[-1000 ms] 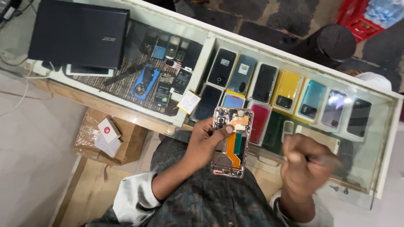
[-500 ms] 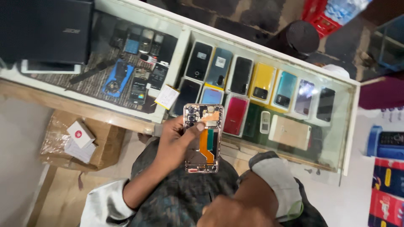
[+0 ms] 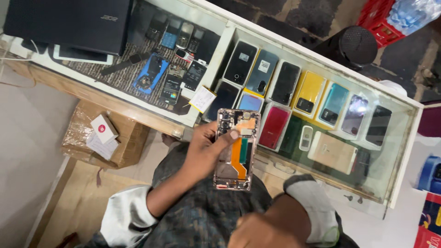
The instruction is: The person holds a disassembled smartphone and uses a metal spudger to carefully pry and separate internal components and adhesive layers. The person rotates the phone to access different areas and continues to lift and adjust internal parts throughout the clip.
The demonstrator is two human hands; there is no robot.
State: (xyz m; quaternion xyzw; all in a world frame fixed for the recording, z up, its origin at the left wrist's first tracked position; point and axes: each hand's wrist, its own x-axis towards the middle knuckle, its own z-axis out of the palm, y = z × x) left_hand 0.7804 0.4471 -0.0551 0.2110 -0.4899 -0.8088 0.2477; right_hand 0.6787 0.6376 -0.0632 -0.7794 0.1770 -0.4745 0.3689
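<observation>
At bottom edge, right hand (image 3: 257, 232) is cut off, grip unclear. Left hand (image 3: 206, 149) clasps an opened phone (image 3: 236, 149) above a glass counter (image 3: 404, 151) of phones.

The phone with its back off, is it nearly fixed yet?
Done: the opened phone has no back cover, so its orange ribbon cable and boards show. In hand: the left hand holds it up over the lap, thumb on its upper part; the right hand is a closed fist low down, off the phone. Left: nothing covers the insides yet, and no back cover is clearly in sight beside the glass display case.
</observation>
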